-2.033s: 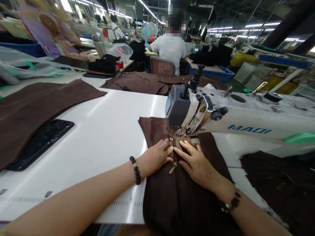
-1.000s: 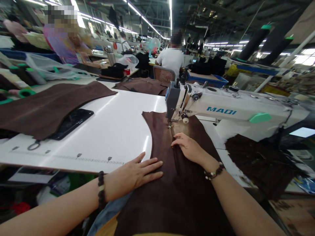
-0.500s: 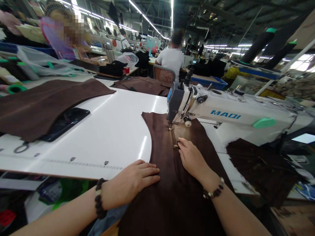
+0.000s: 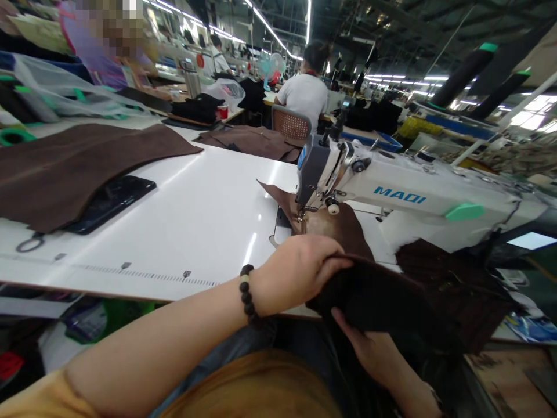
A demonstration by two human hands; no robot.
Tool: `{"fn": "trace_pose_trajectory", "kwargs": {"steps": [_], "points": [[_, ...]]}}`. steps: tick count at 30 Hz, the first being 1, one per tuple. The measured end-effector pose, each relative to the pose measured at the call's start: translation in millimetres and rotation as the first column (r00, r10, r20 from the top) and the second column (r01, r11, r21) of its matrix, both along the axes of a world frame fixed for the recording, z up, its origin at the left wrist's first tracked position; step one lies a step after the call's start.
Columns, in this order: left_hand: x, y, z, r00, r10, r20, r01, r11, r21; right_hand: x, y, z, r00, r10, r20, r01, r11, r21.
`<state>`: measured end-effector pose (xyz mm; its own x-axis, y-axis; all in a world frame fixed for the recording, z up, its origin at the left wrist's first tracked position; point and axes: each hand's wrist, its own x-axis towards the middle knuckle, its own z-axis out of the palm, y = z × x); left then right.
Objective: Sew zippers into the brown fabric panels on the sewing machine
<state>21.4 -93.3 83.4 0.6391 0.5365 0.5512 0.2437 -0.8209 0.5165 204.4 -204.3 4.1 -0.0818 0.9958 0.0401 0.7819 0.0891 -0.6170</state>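
My left hand (image 4: 298,273) is closed over the top edge of a dark brown fabric piece (image 4: 383,296), lifting it off the white table (image 4: 187,209). Under the same fabric my right hand (image 4: 374,348) grips it from below, only some of its fingers showing. The far end of the fabric still lies under the needle of the white MAQI sewing machine (image 4: 391,188), where a tan strip (image 4: 319,223) shows. The machine head stands just beyond my left hand.
A large brown fabric panel (image 4: 73,162) covers a black phone (image 4: 111,203) at the table's left, with scissors (image 4: 28,242) near the front edge. More dark pieces (image 4: 456,290) lie at the right. A person in a white shirt (image 4: 304,93) sits behind the machine.
Both hands lay flat on the fabric beside the zipper before. Now they have gathered the fabric and lifted it up and to the right, baring the table in front of the needle.
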Motion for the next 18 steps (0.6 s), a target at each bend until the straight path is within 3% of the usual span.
{"fn": "trace_pose_trajectory", "kwargs": {"steps": [3, 5, 8, 12, 18], "points": [[-18.5, -0.4, -9.8, 0.982, 0.037, 0.183, -0.061, 0.990, 0.128, 6.0, 0.2, -15.0, 0.980, -0.110, -0.167, 0.106, 0.994, -0.032], [-32.0, -4.8, -27.3, 0.993, 0.070, 0.095, -0.088, 0.975, 0.204, 8.4, -4.4, -18.7, 0.933, -0.222, -0.283, 0.192, 0.973, -0.130], [-40.8, -16.7, -58.6, 0.989, 0.046, -0.144, 0.002, 0.949, 0.314, 6.5, -10.4, -18.8, 0.876, -0.307, -0.371, 0.212, 0.937, -0.277], [-34.1, -29.0, -80.2, 0.985, 0.107, -0.132, -0.044, 0.911, 0.410, -1.4, -10.9, -15.5, 0.881, -0.219, -0.420, 0.129, 0.964, -0.232], [-27.6, -29.2, -79.8, 0.996, 0.053, -0.071, -0.014, 0.884, 0.467, -7.7, -10.7, -7.6, 0.933, -0.066, -0.354, -0.002, 0.982, -0.188]]}}
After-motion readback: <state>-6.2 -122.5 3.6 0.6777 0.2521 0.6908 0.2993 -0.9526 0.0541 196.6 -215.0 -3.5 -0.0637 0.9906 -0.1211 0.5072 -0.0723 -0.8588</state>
